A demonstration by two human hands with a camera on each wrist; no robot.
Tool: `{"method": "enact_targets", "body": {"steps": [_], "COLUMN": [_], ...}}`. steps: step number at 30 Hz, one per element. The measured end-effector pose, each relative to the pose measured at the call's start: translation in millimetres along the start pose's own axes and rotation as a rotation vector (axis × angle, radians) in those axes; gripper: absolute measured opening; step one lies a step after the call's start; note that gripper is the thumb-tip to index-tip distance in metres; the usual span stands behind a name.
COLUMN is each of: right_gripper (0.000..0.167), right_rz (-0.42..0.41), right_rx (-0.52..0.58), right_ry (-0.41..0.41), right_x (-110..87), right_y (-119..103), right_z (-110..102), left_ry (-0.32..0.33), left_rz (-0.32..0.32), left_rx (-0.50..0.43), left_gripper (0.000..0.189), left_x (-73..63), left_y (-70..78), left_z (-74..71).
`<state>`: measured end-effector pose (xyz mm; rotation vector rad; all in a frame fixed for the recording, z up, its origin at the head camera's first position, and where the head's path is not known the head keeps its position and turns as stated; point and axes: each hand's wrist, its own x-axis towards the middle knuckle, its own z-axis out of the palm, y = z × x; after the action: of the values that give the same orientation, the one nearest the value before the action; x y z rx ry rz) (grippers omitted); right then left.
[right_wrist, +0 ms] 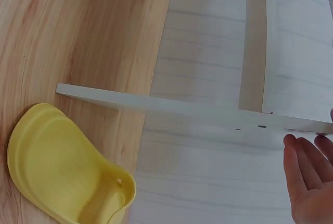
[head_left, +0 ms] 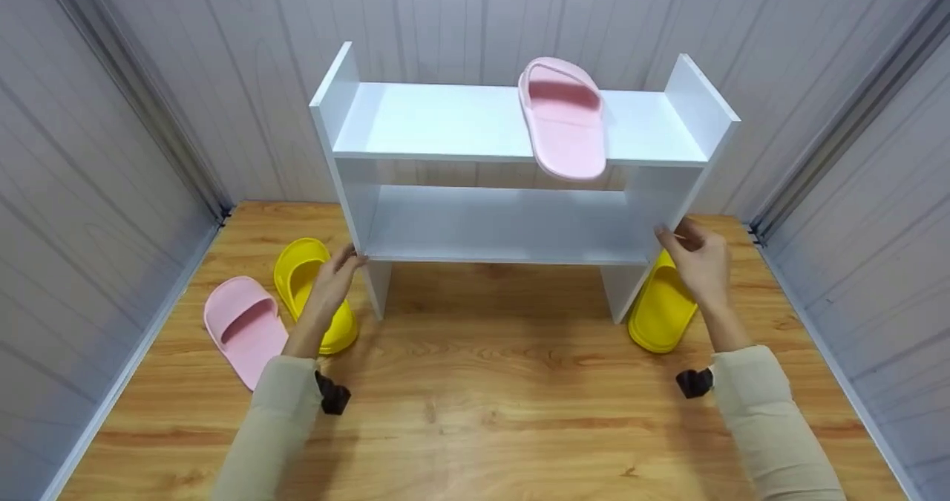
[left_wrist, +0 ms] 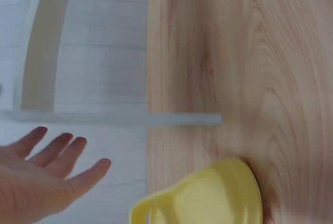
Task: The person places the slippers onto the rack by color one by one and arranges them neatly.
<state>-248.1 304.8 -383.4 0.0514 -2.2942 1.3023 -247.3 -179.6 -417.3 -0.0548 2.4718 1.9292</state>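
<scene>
While R hand (head_left: 701, 265) pinches shelf (head_left: 445, 119) at R, L hand (head_left: 330, 286) is spread; it's nr L panel (head_left: 340, 100).

Head view: bright, lit from above. White two-tier shelf unit (head_left: 482, 223): brightest on top, shaded below. Brown wood-grain surface (head_left: 482, 419): soft shadows, pale sheen. Grey-white grained wall panels (head_left: 89, 226): splayed by wide lens. Wrist views: dimmer, hazier; left softly blurred.

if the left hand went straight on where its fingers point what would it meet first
Most likely the left side panel of the white shelf: the left hand is right beside it, though whether it touches is unclear.
</scene>
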Motion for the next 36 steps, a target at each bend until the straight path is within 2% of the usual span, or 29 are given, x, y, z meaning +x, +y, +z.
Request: {"method": "enact_targets", "body": {"steps": [1, 3, 7, 9, 12, 14, 16, 20, 23, 26, 29, 36], "right_gripper": [0.039, 0.039, 0.036, 0.036, 0.035, 0.035, 0.035, 0.036, 0.035, 0.033, 0.033, 0.033], "right_rz": [0.006, 0.014, 0.016, 0.017, 0.019, 0.024, 0.028, 0.026, 0.017, 0.009, 0.003, -0.007], "right_rx": [-0.005, -0.01, -0.009, -0.01, -0.009, -0.005, -0.001, -0.001, 0.015, 0.032, 0.032, 0.011], "right_ry": [-0.004, -0.014, -0.021, -0.022, -0.024, -0.025, -0.025, -0.027, -0.025, -0.022, -0.024, -0.025], "right_x": [-0.3, -1.4, -6.3, -9.4, -12.8, -13.8, -14.0, -14.0, -14.0, -13.9, -13.7, -13.0], "right_y": [-0.7, -3.7, -18.6, -27.2, -35.8, -38.0, -38.4, -36.7, -35.3, -35.3, -36.1, -37.9], "right_z": [-0.3, -1.3, -3.5, -4.3, -4.6, -4.8, -5.3, -6.5, -6.4, -5.5, -4.9, -4.2], "left_ry": [0.021, 0.12, 0.417, 0.554, 0.665, 0.676, 0.664, 0.643, 0.638, 0.636, 0.633, 0.626], "left_rz": [0.0, 0.008, 0.033, 0.004, -0.099, -0.207, -0.299, -0.442, -0.51, -0.553, -0.574, -0.569], "left_rx": [0.002, 0.035, 0.139, 0.222, 0.345, 0.408, 0.431, 0.377, 0.291, 0.233, 0.224, 0.317], "left_gripper": [0.048, 0.046, 0.045, 0.052, 0.066, 0.077, 0.086, 0.1, 0.108, 0.11, 0.108, 0.106], "left_x": [-0.9, -2.4, -4.4, -6.3, -11.0, -15.2, -19.4, -27.4, -32.0, -34.8, -36.2, -37.2], "left_y": [-1.3, -5.4, -19.8, -29.7, -46.3, -57.7, -69.1, -88.3, -97.6, -103.5, -107.0, -109.4], "left_z": [-3.1, -9.5, -23.9, -32.5, -45.8, -53.3, -58.7, -62.8, -62.6, -61.1, -59.1, -54.5]}}
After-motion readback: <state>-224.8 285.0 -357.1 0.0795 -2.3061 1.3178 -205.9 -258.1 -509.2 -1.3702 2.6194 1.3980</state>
